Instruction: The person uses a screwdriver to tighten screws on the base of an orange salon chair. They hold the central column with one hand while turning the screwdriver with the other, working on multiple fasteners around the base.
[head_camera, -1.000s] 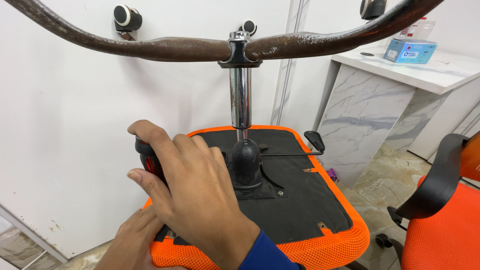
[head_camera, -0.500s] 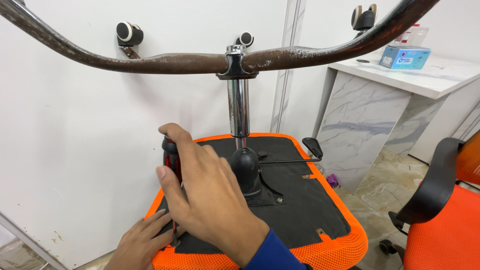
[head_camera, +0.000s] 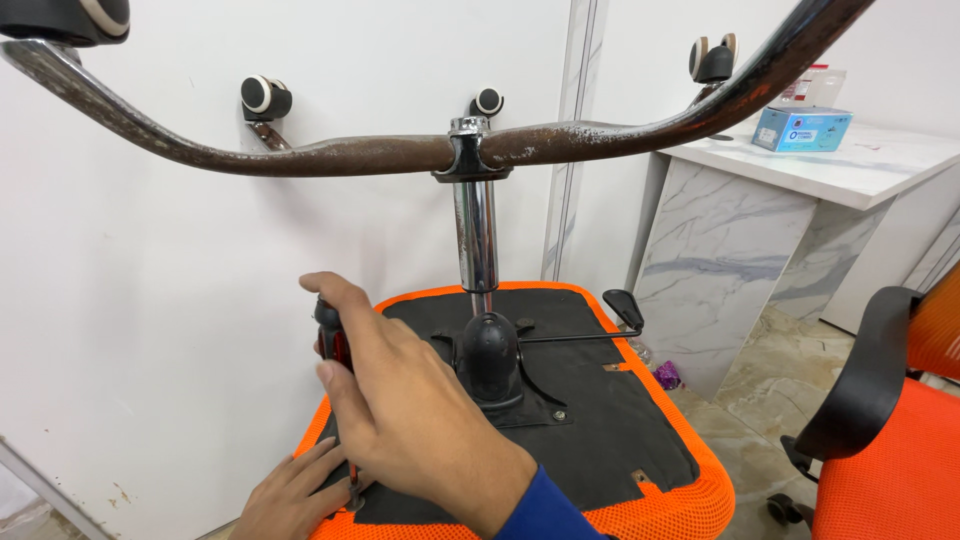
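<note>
Screwdriver held upright over the underside of an overturned orange chair seat.
The right hand (head_camera: 400, 420) is wrapped around the screwdriver (head_camera: 338, 400), long axis vertical, tip at the seat's (head_camera: 640, 440) near-left corner; the left hand (head_camera: 290, 495) lies flat, fingers spread, touching the tip.

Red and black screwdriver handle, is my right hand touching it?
Touching. The head view shows the right hand wrapped around the red and black screwdriver handle.

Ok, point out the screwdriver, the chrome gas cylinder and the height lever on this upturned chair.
screwdriver (head_camera: 330, 340), head view, on its red-and-black handle above the right hand's fingers.
chrome gas cylinder (head_camera: 474, 235), head view, middle of the shiny column.
height lever (head_camera: 624, 306), head view, on its black paddle end.
</note>
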